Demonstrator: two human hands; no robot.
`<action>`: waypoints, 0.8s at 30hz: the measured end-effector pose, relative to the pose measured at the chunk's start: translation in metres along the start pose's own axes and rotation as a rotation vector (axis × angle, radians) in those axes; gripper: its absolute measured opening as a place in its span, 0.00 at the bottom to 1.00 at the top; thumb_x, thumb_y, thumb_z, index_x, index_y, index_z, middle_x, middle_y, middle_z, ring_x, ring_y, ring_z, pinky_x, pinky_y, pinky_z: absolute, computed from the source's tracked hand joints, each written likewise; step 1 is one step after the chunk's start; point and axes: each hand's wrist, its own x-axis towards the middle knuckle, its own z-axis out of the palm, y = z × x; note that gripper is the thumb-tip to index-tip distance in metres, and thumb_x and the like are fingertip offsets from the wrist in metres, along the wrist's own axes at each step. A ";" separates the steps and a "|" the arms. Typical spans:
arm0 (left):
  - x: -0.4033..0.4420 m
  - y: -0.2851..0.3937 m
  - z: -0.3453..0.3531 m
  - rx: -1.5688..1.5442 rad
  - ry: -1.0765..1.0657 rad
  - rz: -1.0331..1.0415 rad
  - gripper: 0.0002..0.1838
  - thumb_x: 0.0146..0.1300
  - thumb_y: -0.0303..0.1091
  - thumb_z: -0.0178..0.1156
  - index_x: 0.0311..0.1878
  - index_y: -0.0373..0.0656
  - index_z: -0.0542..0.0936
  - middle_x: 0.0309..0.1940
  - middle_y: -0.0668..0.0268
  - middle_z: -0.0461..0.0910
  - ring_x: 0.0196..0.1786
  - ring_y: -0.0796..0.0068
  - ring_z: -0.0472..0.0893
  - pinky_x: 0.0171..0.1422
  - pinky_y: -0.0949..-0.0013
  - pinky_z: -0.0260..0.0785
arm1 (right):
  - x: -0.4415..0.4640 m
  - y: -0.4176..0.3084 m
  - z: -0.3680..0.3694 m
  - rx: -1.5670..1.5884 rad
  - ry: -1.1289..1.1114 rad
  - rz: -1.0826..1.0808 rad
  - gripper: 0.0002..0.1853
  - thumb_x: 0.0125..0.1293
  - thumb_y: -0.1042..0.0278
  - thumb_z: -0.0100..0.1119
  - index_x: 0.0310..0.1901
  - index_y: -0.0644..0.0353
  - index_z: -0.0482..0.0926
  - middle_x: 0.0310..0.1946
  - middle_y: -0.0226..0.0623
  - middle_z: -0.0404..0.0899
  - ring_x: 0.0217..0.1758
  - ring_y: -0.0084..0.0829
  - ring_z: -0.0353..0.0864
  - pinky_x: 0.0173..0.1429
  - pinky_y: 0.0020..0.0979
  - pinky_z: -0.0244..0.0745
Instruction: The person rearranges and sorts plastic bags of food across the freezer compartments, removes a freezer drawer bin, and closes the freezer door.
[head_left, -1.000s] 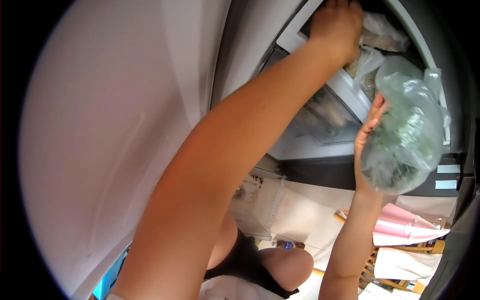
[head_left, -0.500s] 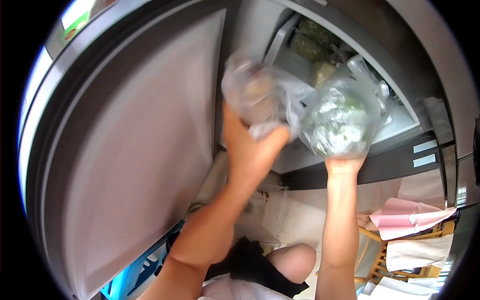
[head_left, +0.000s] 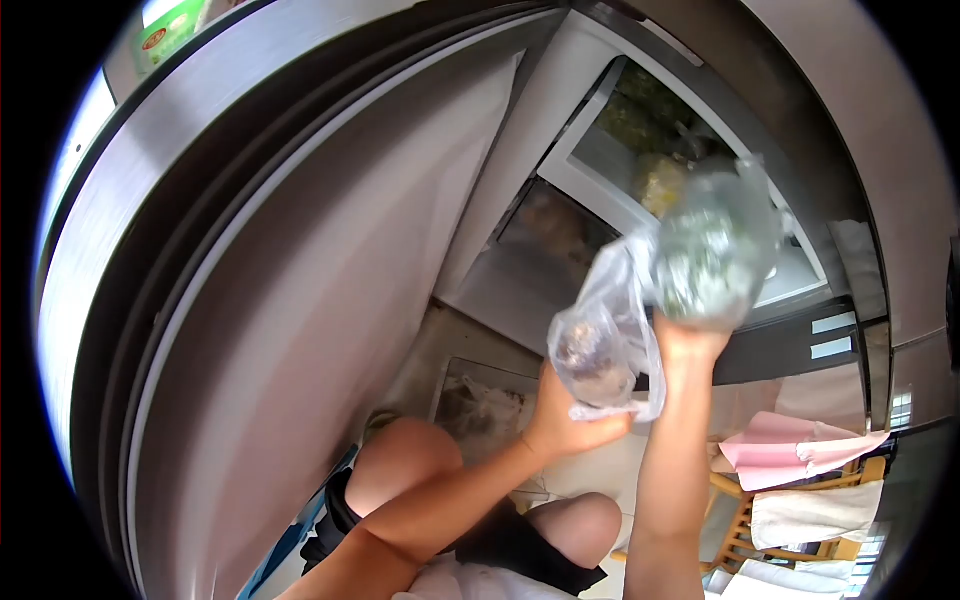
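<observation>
Crouching right of the open door (head_left: 330,300), holding a clear bag of brownish contents (head_left: 595,365) in the left grip (head_left: 570,420), near; holding a bag of greens (head_left: 708,255) in the right grip (head_left: 690,337), mostly hidden behind it, farther and rightward, before a white-rimmed drawer (head_left: 592,186).

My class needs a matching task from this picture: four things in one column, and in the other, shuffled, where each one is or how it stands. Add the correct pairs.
Things
1. Translucent plastic bag with green contents
2. Translucent plastic bag with brownish contents
3. Pink cloth
4. Large refrigerator door with a pale inner panel

Places and states
A. At the lower right of the picture
B. In the left hand
C. Standing open on the picture's left
D. In the right hand

Pairs: 1-D, 2-B, 3-A, 4-C
</observation>
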 end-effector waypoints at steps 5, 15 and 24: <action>0.024 0.006 -0.004 -0.052 0.144 0.244 0.21 0.42 0.28 0.70 0.42 0.39 0.77 0.36 0.67 0.79 0.40 0.73 0.79 0.47 0.66 0.72 | 0.052 0.025 0.031 -0.251 0.316 -0.196 0.23 0.73 0.48 0.53 0.59 0.56 0.75 0.57 0.36 0.78 0.61 0.38 0.76 0.67 0.45 0.71; 0.024 0.005 -0.009 -0.232 0.155 0.050 0.23 0.43 0.26 0.67 0.46 0.39 0.74 0.40 0.67 0.76 0.43 0.73 0.77 0.50 0.65 0.70 | 0.148 0.047 0.015 -0.265 0.653 -0.426 0.46 0.67 0.56 0.64 0.75 0.45 0.40 0.66 0.42 0.67 0.62 0.39 0.75 0.67 0.43 0.75; 0.029 0.008 -0.023 -0.379 0.317 -0.073 0.30 0.47 0.26 0.65 0.57 0.38 0.71 0.50 0.64 0.74 0.52 0.70 0.75 0.59 0.65 0.68 | 0.129 0.048 0.049 -0.688 0.783 -0.146 0.47 0.59 0.48 0.71 0.72 0.55 0.53 0.74 0.46 0.56 0.75 0.41 0.58 0.78 0.46 0.48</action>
